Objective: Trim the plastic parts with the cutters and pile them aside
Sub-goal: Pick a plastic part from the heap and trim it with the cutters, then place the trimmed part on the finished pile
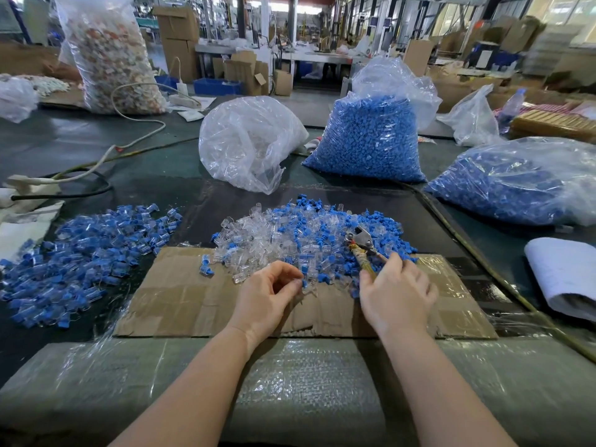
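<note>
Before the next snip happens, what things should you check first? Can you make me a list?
1. Cutters in the right hand: ok, its fingers curl round the wrapped handle.
2. A part picked out: ok, the left hand pinches a small piece at the near edge of the mixed pile.
3. Part between the blades: not ok, the cutter head rests on the pile, away from the pinched piece.
4. Fingers away from the blades: ok, both hands are nearer than the metal head.
5. Place for finished parts: ok, a separate blue pile lies to the left.
6. Blades open: cannot tell.
</note>
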`<action>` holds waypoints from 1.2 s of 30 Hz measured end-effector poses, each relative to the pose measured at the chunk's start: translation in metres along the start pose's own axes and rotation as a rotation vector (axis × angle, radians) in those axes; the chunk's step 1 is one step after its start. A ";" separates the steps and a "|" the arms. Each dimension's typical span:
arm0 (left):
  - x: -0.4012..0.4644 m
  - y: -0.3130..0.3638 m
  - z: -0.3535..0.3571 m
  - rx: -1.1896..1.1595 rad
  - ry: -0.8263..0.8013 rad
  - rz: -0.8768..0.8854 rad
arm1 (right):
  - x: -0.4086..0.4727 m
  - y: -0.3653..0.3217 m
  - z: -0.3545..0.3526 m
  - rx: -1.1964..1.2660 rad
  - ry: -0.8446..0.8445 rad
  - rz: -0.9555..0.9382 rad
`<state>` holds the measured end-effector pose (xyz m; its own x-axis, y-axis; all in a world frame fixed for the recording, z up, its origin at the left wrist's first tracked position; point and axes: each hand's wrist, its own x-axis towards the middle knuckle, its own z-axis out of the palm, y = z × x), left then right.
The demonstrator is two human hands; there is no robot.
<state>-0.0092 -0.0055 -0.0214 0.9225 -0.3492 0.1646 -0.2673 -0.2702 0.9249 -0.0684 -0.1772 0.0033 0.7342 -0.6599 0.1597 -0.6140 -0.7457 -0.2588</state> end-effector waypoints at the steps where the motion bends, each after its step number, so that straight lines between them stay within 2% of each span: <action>1: 0.000 0.000 0.000 0.005 0.001 0.003 | 0.004 0.003 -0.002 -0.055 -0.086 0.037; 4: 0.001 0.000 0.001 -0.001 0.007 0.008 | 0.011 0.006 -0.003 -0.119 -0.198 0.058; 13: 0.004 0.004 -0.002 -0.074 0.018 -0.019 | 0.013 0.001 -0.006 -0.085 -0.121 0.006; 15: 0.007 0.005 -0.003 -0.152 0.018 -0.058 | 0.015 0.000 -0.009 -0.069 -0.132 -0.067; 17: 0.010 0.008 -0.005 -0.270 0.032 -0.110 | 0.014 -0.003 -0.015 0.058 -0.147 -0.138; 23: 0.026 0.015 -0.007 -0.484 0.096 -0.200 | -0.003 -0.022 -0.035 0.594 -0.435 -0.205; 27: 0.034 0.016 -0.009 -0.526 0.146 -0.220 | -0.014 -0.030 -0.046 0.848 -0.725 -0.131; 30: 0.037 0.012 -0.012 -0.516 0.185 -0.244 | -0.018 -0.031 -0.052 0.882 -0.868 -0.109; 36: 0.038 0.005 -0.014 -0.486 0.223 -0.281 | -0.020 -0.034 -0.049 0.817 -0.920 -0.126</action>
<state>0.0283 -0.0081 -0.0054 0.9895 -0.1134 -0.0893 0.1044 0.1349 0.9853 -0.0763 -0.1437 0.0558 0.9084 -0.0309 -0.4169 -0.4057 -0.3056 -0.8614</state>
